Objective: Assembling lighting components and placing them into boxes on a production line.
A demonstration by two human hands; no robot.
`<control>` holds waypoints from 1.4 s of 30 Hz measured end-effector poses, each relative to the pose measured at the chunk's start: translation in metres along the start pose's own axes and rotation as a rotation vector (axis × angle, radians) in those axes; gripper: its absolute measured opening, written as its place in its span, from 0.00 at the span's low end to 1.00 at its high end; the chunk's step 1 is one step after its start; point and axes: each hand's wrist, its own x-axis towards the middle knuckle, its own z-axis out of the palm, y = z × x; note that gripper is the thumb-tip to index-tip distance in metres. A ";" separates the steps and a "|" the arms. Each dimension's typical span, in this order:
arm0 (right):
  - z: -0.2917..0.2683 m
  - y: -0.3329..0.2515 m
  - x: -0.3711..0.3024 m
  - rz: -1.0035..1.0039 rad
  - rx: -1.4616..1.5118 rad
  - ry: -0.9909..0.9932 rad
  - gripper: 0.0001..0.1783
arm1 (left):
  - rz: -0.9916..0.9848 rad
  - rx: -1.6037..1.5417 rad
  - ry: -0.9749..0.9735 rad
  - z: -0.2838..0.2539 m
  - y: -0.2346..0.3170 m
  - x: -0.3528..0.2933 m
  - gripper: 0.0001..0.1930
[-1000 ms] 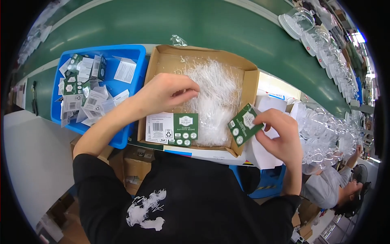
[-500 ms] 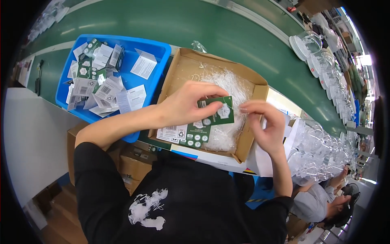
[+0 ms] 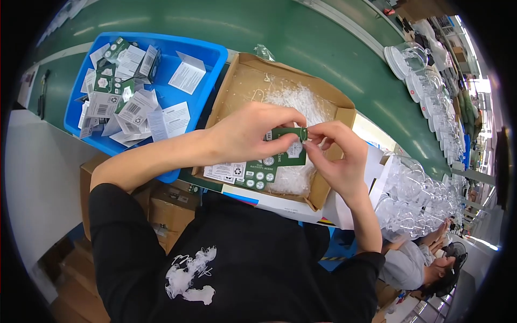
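Observation:
My left hand (image 3: 250, 132) pinches a green printed card tag (image 3: 294, 154) between thumb and fingers, above an open cardboard tray (image 3: 245, 81). At the tag's upper right corner, the thumb and forefinger of my right hand (image 3: 342, 156) press together. A thin pale strand seems to show at that corner, but its kind is too small to make out. Below the tag lie more green and white cards (image 3: 258, 176), partly covered by my left hand. A heap of fine clear-white plastic strands (image 3: 295, 101) fills much of the tray.
To the left, a blue tub (image 3: 200, 99) holds several folded cards. Clear domed containers (image 3: 412, 191) are packed at the right, with more domes (image 3: 425, 99) along the green work surface (image 3: 323, 70). A co-worker (image 3: 412, 266) sits at the lower right.
My right hand has moved left to the tag's corner, and its fingers have closed there. The left hand still holds the tag in nearly the same place. The view has shifted slightly.

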 end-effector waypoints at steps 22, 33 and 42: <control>0.005 0.026 0.002 -0.202 0.071 0.017 0.06 | -0.152 0.112 -0.026 0.005 0.001 0.006 0.06; 0.032 0.048 0.000 -0.004 0.367 0.019 0.05 | -0.126 0.173 -0.101 0.006 -0.001 0.010 0.05; 0.036 0.073 -0.012 0.014 0.533 -0.153 0.04 | -0.578 -0.351 -0.295 0.009 -0.020 0.001 0.02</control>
